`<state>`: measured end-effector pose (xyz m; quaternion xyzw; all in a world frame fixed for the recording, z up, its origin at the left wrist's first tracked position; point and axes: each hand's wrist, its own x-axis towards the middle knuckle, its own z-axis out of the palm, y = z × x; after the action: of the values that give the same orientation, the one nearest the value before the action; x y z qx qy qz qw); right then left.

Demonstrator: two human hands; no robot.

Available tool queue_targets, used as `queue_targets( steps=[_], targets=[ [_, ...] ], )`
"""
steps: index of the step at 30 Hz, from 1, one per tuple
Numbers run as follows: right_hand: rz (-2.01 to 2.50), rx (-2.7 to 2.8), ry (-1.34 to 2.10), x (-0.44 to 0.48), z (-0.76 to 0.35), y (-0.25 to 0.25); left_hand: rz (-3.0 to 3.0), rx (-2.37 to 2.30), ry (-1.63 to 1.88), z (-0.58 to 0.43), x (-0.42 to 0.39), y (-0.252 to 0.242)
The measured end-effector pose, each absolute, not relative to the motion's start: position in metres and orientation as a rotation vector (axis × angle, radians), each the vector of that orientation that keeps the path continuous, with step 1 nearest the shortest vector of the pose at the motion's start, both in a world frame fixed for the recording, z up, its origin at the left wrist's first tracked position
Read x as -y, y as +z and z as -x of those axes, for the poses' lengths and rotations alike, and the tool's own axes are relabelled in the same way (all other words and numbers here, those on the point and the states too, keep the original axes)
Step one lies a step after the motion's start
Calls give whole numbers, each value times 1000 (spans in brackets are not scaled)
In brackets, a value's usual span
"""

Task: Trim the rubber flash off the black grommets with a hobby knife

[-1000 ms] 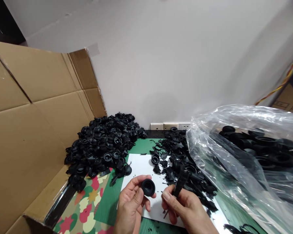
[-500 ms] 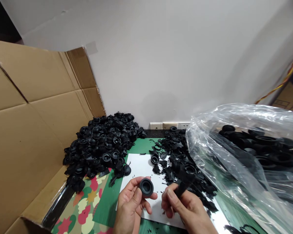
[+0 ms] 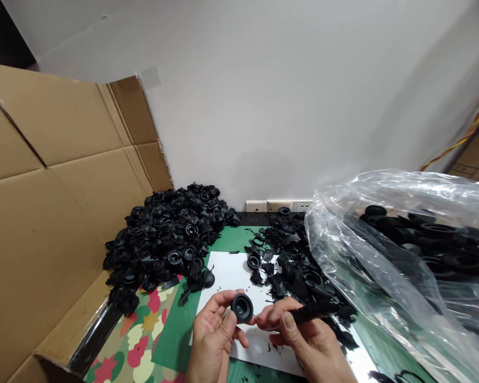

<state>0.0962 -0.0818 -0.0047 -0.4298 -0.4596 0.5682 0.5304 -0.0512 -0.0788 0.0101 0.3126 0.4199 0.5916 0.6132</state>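
My left hand pinches a round black rubber cap between thumb and fingers, its hollow, ringed side facing up toward me. Close on its right, my right hand is closed round a slim tool with a black handle. The handle points off to the right; the working tip, near the cap, is too small to make out. Beneath both hands lies a white sheet strewn with black scraps. One more black rubber piece rests on the sheet just beyond my hands.
At the left, a large heap of ribbed black rubber pieces leans by a cardboard box. Black offcuts spread right of the sheet. A clear plastic bag with black parts stands at the right. A green mat lies below.
My right hand has turned, swinging the tool's handle flatter and to the right, and its fingertips have come closer to the cap. The cap has shifted slightly right and tilted.
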Motion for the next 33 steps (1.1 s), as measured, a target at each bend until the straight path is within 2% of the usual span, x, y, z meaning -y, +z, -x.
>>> queue_targets(
  steps=[19,33],
  targets=[
    [1069,1087,1297,83,-97,-12,-602,-971,1367,54,76,3],
    [1065,897,1541,87,-92,-7,-614,-870,1322,56,75,0]
  ],
)
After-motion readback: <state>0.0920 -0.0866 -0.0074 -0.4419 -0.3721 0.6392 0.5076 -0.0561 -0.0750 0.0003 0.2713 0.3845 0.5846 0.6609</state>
